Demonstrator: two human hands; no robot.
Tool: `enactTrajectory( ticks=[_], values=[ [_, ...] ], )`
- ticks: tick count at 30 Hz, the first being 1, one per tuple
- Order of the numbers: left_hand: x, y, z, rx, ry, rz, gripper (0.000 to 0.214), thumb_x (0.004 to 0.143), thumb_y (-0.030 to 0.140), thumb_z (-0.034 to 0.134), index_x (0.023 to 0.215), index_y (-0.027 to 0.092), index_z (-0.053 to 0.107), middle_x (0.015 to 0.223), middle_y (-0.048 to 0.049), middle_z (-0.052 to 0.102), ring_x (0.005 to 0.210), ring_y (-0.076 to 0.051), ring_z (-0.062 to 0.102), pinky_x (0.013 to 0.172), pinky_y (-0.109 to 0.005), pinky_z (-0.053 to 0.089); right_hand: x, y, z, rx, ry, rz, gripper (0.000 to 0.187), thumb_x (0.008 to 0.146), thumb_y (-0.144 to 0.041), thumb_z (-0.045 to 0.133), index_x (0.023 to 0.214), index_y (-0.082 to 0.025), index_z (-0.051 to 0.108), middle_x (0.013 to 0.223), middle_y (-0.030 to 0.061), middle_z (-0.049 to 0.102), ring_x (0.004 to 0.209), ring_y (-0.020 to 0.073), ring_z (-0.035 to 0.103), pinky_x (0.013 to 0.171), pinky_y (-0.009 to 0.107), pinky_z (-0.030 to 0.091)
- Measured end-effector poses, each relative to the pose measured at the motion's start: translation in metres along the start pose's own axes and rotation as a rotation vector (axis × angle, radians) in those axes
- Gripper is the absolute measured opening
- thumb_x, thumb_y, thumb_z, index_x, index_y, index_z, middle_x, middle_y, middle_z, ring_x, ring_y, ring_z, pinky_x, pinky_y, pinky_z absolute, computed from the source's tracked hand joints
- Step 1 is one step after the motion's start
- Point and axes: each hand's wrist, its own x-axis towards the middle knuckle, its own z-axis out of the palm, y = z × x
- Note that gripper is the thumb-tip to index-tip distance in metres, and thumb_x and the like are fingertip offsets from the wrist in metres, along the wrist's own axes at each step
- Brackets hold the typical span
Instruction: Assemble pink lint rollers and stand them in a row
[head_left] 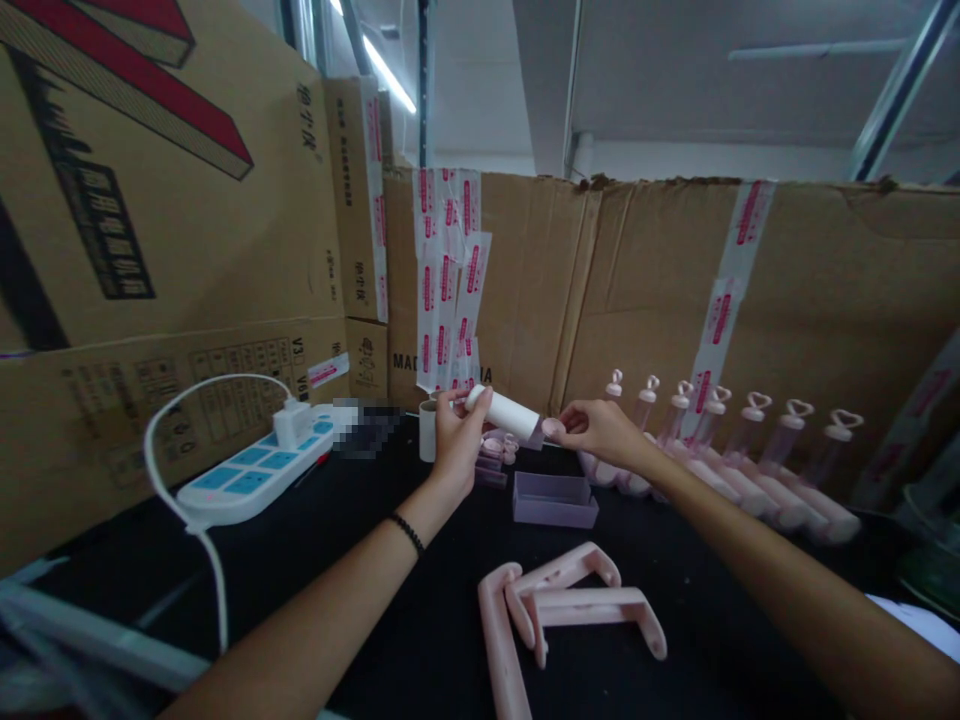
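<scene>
My left hand (457,438) is closed around a white cylindrical tube (504,411), held level above the black table. My right hand (596,428) pinches a small pink cap (553,428) right at the tube's right end. Just below the hands sits a shallow lilac tray (555,500) and a cluster of small pink parts (496,447). A black band circles my left wrist.
Three pink bracket handles (559,605) lie on the black table (420,620) near me. A row of tubes with pink heart caps (750,450) leans against the cardboard wall (825,300). A white and blue power strip (251,470) with a cable lies left. A small white cup (427,430) stands behind.
</scene>
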Motion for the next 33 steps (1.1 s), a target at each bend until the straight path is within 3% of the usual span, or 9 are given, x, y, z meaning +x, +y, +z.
enactTrajectory(
  ticks=[7,15,19,22,25,29,31,33],
  values=[
    [-0.002,-0.005,0.001,0.032,-0.052,0.038,0.045,0.073,0.039,0.082,0.105,0.019,0.057,0.105,-0.0083,0.064,0.094,-0.022,0.067,0.071,-0.032,0.061,-0.021,-0.016,0.0,0.426,0.036,-0.032,0.03,0.078,-0.035,0.079,0.097,-0.013,0.07,0.09,0.0084,0.078,0.082,0.0201,0.075,0.073,0.028,0.06],
    [-0.009,-0.012,0.005,0.074,-0.09,0.042,0.046,0.072,0.041,0.084,0.104,0.019,0.059,0.098,-0.0061,0.065,0.091,-0.02,0.066,0.072,-0.029,0.057,-0.027,-0.033,0.0,0.337,0.191,-0.014,0.023,0.07,-0.022,0.084,0.089,-0.016,0.071,0.079,0.0032,0.075,0.072,0.0164,0.07,0.066,0.025,0.054],
    [-0.01,-0.006,0.008,0.02,-0.119,0.013,0.044,0.071,0.041,0.084,0.099,0.019,0.057,0.099,-0.0035,0.065,0.09,-0.018,0.065,0.074,-0.03,0.057,-0.031,-0.037,0.007,0.471,0.258,-0.02,0.027,0.073,-0.029,0.083,0.091,-0.016,0.067,0.082,0.0033,0.073,0.075,0.017,0.069,0.069,0.028,0.055],
    [-0.011,0.0,0.009,-0.044,-0.158,-0.04,0.042,0.07,0.039,0.084,0.093,0.019,0.056,0.1,-0.0023,0.064,0.089,-0.017,0.065,0.076,-0.031,0.057,-0.034,-0.036,0.015,0.607,0.287,-0.05,0.037,0.074,-0.037,0.083,0.097,-0.017,0.063,0.083,0.0021,0.071,0.073,0.0167,0.068,0.067,0.028,0.055],
    [-0.012,0.003,0.01,-0.09,-0.198,-0.114,0.04,0.07,0.04,0.084,0.091,0.019,0.058,0.097,-0.0016,0.064,0.084,-0.016,0.064,0.07,-0.028,0.055,-0.037,-0.034,0.018,0.604,0.316,-0.109,0.051,0.073,-0.047,0.084,0.108,-0.018,0.062,0.089,0.0024,0.069,0.071,0.0155,0.065,0.064,0.027,0.053],
    [-0.02,0.005,0.012,-0.12,-0.271,-0.204,0.035,0.073,0.04,0.083,0.094,0.019,0.064,0.093,-0.0007,0.064,0.079,-0.014,0.062,0.065,-0.023,0.051,-0.042,-0.04,0.015,0.488,0.304,-0.196,0.086,0.063,-0.055,0.089,0.133,-0.021,0.054,0.128,0.0121,0.061,0.073,0.0145,0.063,0.064,0.03,0.054],
    [-0.025,0.006,0.014,-0.128,-0.339,-0.247,0.034,0.075,0.039,0.082,0.097,0.019,0.067,0.094,-0.0016,0.066,0.08,-0.014,0.063,0.065,-0.023,0.051,-0.046,-0.045,0.012,0.442,0.255,-0.304,0.096,0.063,-0.056,0.09,0.143,-0.023,0.048,0.14,0.0146,0.054,0.092,0.0205,0.066,0.08,0.035,0.058],
    [-0.03,0.008,0.016,-0.137,-0.413,-0.283,0.033,0.078,0.039,0.08,0.1,0.018,0.068,0.096,-0.0033,0.068,0.082,-0.015,0.064,0.068,-0.023,0.051,-0.049,-0.05,0.011,0.396,0.243,-0.42,0.103,0.063,-0.056,0.089,0.149,-0.023,0.043,0.146,0.0148,0.05,0.122,0.028,0.059,0.103,0.043,0.051]
  ],
)
